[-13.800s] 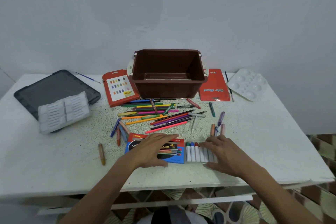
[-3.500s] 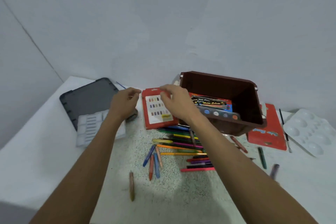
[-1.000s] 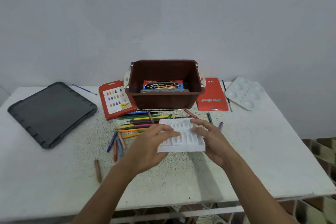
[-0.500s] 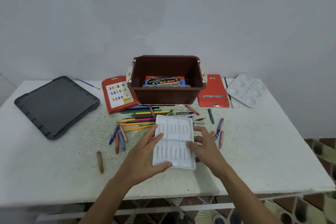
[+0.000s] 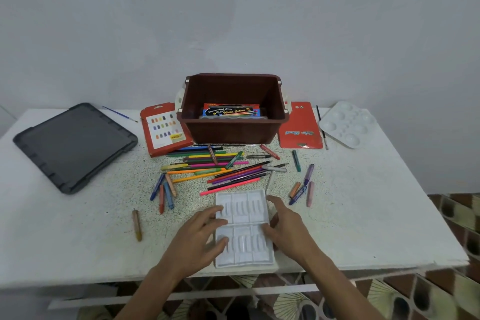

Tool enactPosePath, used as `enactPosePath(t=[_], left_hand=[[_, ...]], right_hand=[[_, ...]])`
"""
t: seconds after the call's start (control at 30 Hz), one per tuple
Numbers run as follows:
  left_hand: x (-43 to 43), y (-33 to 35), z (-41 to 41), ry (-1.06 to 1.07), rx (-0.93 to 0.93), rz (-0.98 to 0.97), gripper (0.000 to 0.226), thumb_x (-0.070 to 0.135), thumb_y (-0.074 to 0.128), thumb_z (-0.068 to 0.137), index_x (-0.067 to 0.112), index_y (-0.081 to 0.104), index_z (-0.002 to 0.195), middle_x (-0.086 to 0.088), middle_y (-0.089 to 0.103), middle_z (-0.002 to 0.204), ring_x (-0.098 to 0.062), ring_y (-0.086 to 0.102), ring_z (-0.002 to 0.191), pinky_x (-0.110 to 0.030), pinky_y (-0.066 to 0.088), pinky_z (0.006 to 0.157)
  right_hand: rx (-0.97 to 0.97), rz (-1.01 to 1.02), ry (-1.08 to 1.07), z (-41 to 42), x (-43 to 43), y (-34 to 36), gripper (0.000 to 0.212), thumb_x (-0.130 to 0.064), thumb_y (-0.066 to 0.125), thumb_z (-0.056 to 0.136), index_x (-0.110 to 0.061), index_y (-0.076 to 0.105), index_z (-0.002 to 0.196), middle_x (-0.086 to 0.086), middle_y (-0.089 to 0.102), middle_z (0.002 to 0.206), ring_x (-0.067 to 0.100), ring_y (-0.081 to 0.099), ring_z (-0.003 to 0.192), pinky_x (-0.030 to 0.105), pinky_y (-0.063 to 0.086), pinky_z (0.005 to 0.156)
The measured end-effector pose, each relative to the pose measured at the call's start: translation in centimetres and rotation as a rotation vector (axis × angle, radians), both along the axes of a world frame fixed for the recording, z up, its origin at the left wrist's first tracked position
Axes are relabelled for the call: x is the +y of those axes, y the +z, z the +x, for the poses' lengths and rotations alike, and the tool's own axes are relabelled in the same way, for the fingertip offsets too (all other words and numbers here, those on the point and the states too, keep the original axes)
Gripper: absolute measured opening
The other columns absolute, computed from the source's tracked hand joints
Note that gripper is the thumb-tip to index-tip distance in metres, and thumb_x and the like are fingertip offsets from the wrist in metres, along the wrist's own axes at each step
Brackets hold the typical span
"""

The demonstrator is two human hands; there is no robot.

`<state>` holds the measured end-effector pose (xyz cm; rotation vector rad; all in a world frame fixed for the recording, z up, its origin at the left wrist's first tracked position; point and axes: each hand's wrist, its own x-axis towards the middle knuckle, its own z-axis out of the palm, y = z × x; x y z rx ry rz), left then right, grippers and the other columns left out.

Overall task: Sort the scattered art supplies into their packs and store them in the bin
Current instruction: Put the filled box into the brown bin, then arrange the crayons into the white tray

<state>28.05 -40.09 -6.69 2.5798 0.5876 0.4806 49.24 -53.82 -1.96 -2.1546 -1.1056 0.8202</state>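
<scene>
A white moulded crayon tray lies flat near the table's front edge. My left hand rests on its left side with fingers spread. My right hand touches its right edge with relaxed fingers. Behind the tray lies a heap of coloured pencils and pens. Loose crayons lie to the left, a brown crayon further left, and more crayons to the right. The brown bin stands at the back with a blue marker pack inside.
A dark grey lid lies at the left. A red crayon box sits left of the bin and a red card pack right of it. A white paint palette and thin brushes lie at the back right.
Both hands brought the white tray down from in front of the bin and laid it flat near the table's front edge; the tray is turned lengthwise toward me.
</scene>
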Motion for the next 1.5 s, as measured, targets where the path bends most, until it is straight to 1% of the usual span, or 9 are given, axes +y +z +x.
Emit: enactPosePath(t=[0.27,0.43,0.53,0.67,0.93,1.1,1.17,1.33,1.5], left_hand=[[1.2,-1.5,0.3,-0.011,0.048,0.134,0.039,0.043,0.041,0.102,0.028,0.057,0.134,0.011,0.045,0.148,-0.011,0.040,0.134,-0.034,0.038,0.106],[2.3,-2.0,0.6,0.001,0.112,0.140,0.044,0.043,0.030,0.105,0.034,0.044,0.146,0.012,0.030,0.158,-0.010,0.028,0.145,-0.030,0.026,0.109],[2.9,-2.0,1.0,-0.024,0.148,0.143,0.048,0.048,0.022,0.106,0.036,0.032,0.151,0.014,0.020,0.161,-0.007,0.016,0.148,-0.030,0.020,0.113],[3.1,-2.1,1.0,-0.026,0.147,0.150,0.049,0.049,0.022,0.105,0.036,0.030,0.152,0.014,0.017,0.162,-0.007,0.015,0.149,-0.034,0.026,0.115],[3.0,-2.4,1.0,-0.026,0.149,0.157,0.048,0.049,0.025,0.105,0.036,0.034,0.150,0.014,0.017,0.162,-0.009,0.015,0.149,-0.039,0.031,0.114],[2.9,-2.1,1.0,-0.018,0.155,0.155,0.047,0.051,0.023,0.105,0.041,0.032,0.150,0.010,0.016,0.163,-0.010,0.016,0.149,-0.036,0.025,0.115],[2.9,-1.9,1.0,-0.012,0.151,0.151,0.047,0.050,0.024,0.105,0.041,0.033,0.150,0.008,0.017,0.163,-0.012,0.021,0.148,-0.036,0.025,0.113],[2.9,-1.9,0.9,-0.013,0.148,0.152,0.046,0.050,0.024,0.105,0.042,0.033,0.150,0.007,0.018,0.163,-0.014,0.024,0.146,-0.036,0.027,0.113],[2.9,-2.0,0.9,-0.013,0.144,0.146,0.046,0.050,0.025,0.105,0.042,0.033,0.149,0.007,0.020,0.162,-0.014,0.026,0.146,-0.036,0.028,0.112]], right_hand=[[-0.196,-0.011,0.074,0.1,0.8,-1.1,0.057,-0.024,0.057,0.095,-0.023,0.036,0.148,-0.003,0.055,0.086,0.014,0.050,0.076,0.029,0.038,0.066],[-0.182,0.014,0.065,0.7,1.7,-1.4,0.057,-0.024,0.057,0.096,-0.024,0.035,0.149,-0.011,0.053,0.069,0.001,0.047,0.059,0.027,0.040,0.059],[-0.133,0.031,0.040,1.2,1.9,-1.5,0.055,-0.025,0.056,0.098,-0.028,0.034,0.148,-0.005,0.057,0.063,0.004,0.052,0.054,0.026,0.043,0.057],[-0.104,0.053,0.016,1.3,1.9,-1.7,0.053,-0.026,0.056,0.098,-0.029,0.035,0.147,-0.006,0.054,0.059,0.004,0.050,0.050,0.017,0.038,0.051],[-0.149,0.090,0.016,0.9,1.6,-2.3,0.053,-0.025,0.055,0.099,-0.031,0.035,0.148,-0.004,0.055,0.060,0.006,0.050,0.052,0.018,0.037,0.051],[-0.131,0.110,0.022,1.5,1.7,-1.7,0.042,-0.025,0.047,0.102,-0.029,0.041,0.143,-0.002,0.056,0.057,0.007,0.050,0.049,0.020,0.038,0.051],[-0.253,0.114,0.026,2.1,2.1,-1.6,0.040,-0.020,0.044,0.101,-0.026,0.044,0.141,-0.003,0.055,0.061,0.008,0.049,0.051,0.023,0.032,0.047],[-0.644,-0.043,0.107,4.2,3.3,-0.7,0.048,-0.011,0.042,0.097,-0.023,0.044,0.144,0.009,0.061,0.102,0.032,0.064,0.081,0.031,0.037,0.057],[-0.900,-0.097,0.299,5.3,3.9,0.2,0.036,-0.007,0.051,0.094,-0.019,0.055,0.128,0.010,0.059,0.102,0.030,0.066,0.079,0.038,0.042,0.055]])
